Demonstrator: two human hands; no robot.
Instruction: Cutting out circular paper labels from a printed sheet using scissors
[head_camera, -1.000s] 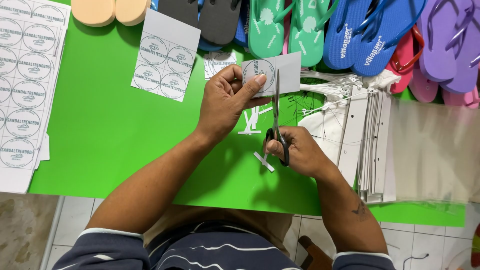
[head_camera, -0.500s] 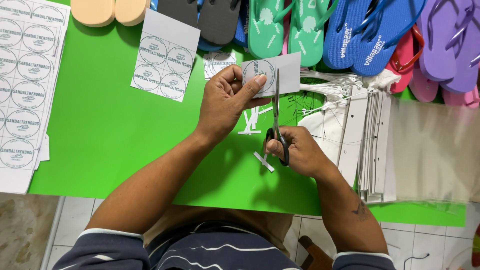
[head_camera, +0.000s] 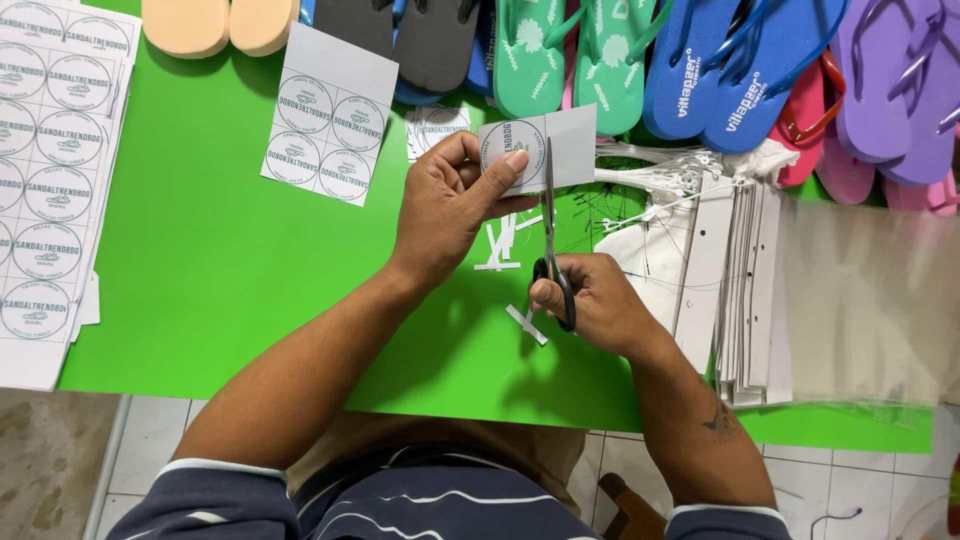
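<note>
A green table (head_camera: 200, 290) is seen from above, with a person seated at its near edge. At the far left, large sheets of round printed stickers (head_camera: 45, 180) are stacked, partly overhanging the table's left and near edges. To their right, a smaller sheet of four round stickers (head_camera: 330, 115) is laid flat on the green surface. Along the far edge a row of flip-flops (head_camera: 600, 60) is lined up: beige, dark grey, green, blue, pink and purple from left to right.

Near the middle, the left hand (head_camera: 445, 205) is closed around a small sticker strip (head_camera: 540, 150), which is pinched between thumb and fingers and held raised above the table. The strip is met from below by the blades of a pair of scissors (head_camera: 550, 250), which point away from the person and are almost closed on the paper. The black handles are gripped firmly by the right hand (head_camera: 590, 300), with the fingers curled through the loops. Thin white paper offcuts (head_camera: 505, 245) are scattered on the table beneath both hands.

To the right, a pile of white card strips (head_camera: 740, 280) is stacked on edge, with a bundle of white plastic ties (head_camera: 650, 175) just beyond it. At the far right, clear plastic bags (head_camera: 870, 300) are spread over the table
</note>
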